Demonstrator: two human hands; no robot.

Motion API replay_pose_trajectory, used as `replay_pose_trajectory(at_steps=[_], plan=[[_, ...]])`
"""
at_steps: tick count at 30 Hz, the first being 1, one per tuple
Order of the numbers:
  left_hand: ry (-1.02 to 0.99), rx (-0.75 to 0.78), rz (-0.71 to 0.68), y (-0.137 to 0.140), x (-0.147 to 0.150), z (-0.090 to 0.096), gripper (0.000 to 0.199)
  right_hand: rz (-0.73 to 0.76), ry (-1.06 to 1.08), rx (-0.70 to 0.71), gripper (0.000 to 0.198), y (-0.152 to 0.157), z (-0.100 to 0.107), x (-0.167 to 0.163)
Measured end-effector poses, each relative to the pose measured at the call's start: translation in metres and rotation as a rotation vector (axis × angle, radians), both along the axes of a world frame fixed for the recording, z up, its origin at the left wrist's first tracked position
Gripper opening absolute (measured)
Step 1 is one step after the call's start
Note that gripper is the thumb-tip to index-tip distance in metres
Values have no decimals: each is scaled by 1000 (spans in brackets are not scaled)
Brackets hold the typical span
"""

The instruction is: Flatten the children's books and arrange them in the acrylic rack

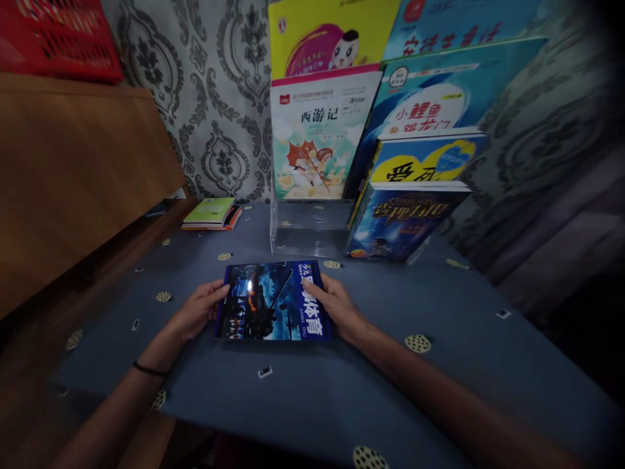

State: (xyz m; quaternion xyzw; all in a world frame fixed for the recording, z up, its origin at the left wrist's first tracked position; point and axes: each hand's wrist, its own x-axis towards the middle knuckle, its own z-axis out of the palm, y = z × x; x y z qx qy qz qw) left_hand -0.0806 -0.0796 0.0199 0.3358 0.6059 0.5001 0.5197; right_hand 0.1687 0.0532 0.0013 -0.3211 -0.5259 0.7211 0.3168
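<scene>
Between my two hands is a dark blue book [268, 303] with a glossy cover, turned sideways so its title runs down the right side. My left hand [202, 306] grips its left edge, thumb on the cover and fingers underneath. On the right edge, my right hand [336, 306] holds it the same way, thumb over the title. The book is just above or on the tabletop; I cannot tell which. Beyond it stands a clear tiered book rack [312, 241]. A white book [322, 137] and a dark blue book [405, 225] lean upright in the rack.
A small stack of books [209, 213] lies at the table's back left. More upright books [439, 98] fill the rack's rear tiers. The table [371, 391] has a grey-blue patterned cloth. A wooden cabinet [83, 176] with a red basket [63, 45] on it stands left; patterned wallpaper [224, 98] is behind.
</scene>
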Motion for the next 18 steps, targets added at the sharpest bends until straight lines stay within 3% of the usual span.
replay_pose_trajectory(at_steps=[2, 4, 7, 10, 12, 15, 18], plan=[[98, -68, -72, -1, -2, -5, 54, -31, -73, 135, 43, 13, -8, 8], [291, -117, -130, -2, -6, -4, 51, -110, -203, 358, 36, 27, -16, 17], [768, -110, -109, -4, -6, 5, 38, -221, -396, 788, 28, 38, -21, 25], [1211, -35, -65, 0, 3, 14, 27, -174, -456, 1092, 24, 31, -18, 23], [1332, 99, -92, 8, 13, 13, 27, -36, -454, 1217, 29, 18, -16, 13], [1356, 342, -209, 22, 26, -4, 34, 178, -445, 1328, 39, -2, -18, -9], [1377, 424, -283, 31, 32, -26, 41, 266, -466, 1369, 45, -10, -21, -27]])
